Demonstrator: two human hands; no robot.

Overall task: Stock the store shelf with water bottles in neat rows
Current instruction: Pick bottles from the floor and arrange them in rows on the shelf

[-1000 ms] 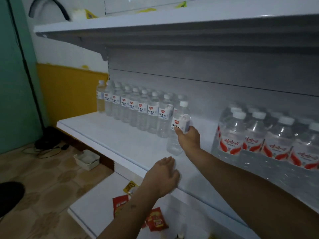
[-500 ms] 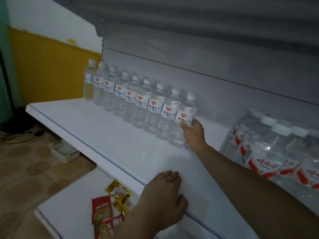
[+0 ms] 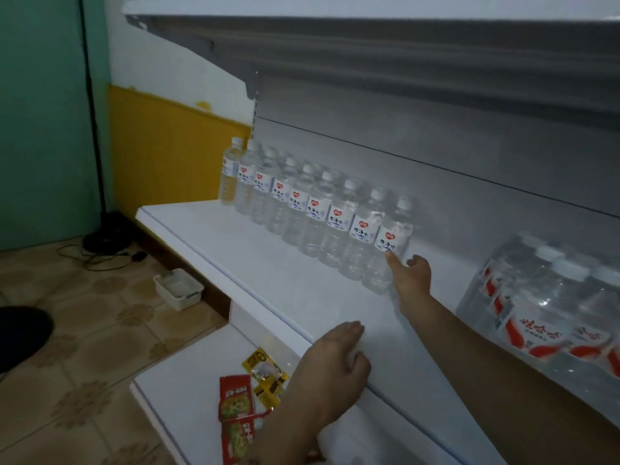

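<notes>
Tiled floor (image 3: 84,330) fills the lower left of the frame, with a white basket (image 3: 178,288) on it. Snack packets (image 3: 248,397) lie on the lower shelf (image 3: 181,380) at bottom centre. Left hand (image 3: 335,367) rests fingers-flat on the white shelf (image 3: 268,263) edge. Water bottles (image 3: 312,209) stand in a diagonal row across the centre; right hand (image 3: 411,276), fingers loosely spread, touches the end bottle (image 3: 391,243). Shrink-wrapped bottle pack (image 3: 543,307) sits at right.

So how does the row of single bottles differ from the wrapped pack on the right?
The row stands as loose single bottles along the back panel; the pack holds its bottles bundled in clear wrap. The row's labels are white and blue with a small red mark; the pack's carry broad red shapes. The right hand touches the row's end bottle, while the pack is untouched. Both hold clear, white-capped bottles on one shelf.
</notes>
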